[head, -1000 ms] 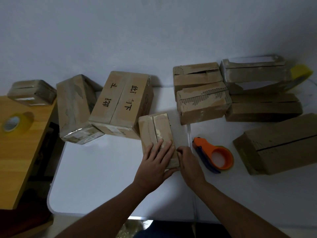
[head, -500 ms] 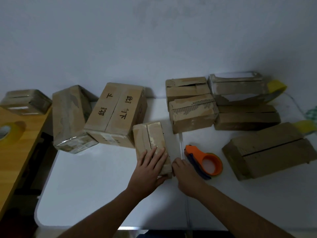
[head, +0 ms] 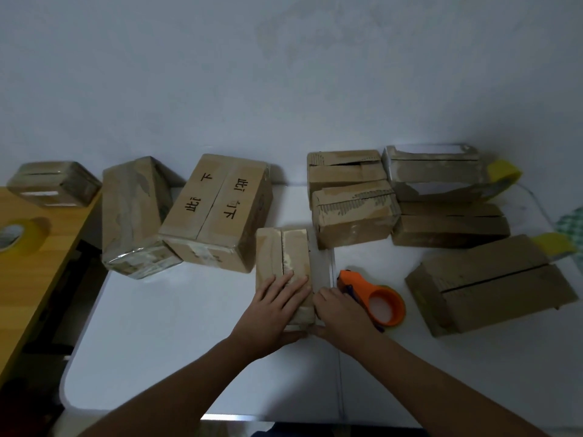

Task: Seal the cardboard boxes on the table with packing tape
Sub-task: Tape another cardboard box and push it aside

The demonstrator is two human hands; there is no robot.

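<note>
— Where are your hands right now?

— My left hand lies flat on the near end of the small cardboard box, fingers straight and slightly spread, pointing away from me along its top seam. My right hand sits against the box's right side at the near corner. Its fingers are bent inward toward the cardboard, but whether they pinch anything I cannot tell.

— And the tape?

— The orange tape dispenser lies on the white table just beyond my right knuckles, touching or nearly touching the back of that hand.

— What else is around?

— Past my left fingertips stands the large printed box, tilted, its near corner close to the small box. Further left of it leans a plastic-wrapped box. Beyond my right fingers sits a torn-topped box with more boxes stacked behind and beside it. Well to the right of my right hand lies a long box with a dark open seam. Far off to my left, a yellow tape roll rests on the wooden desk.
</note>
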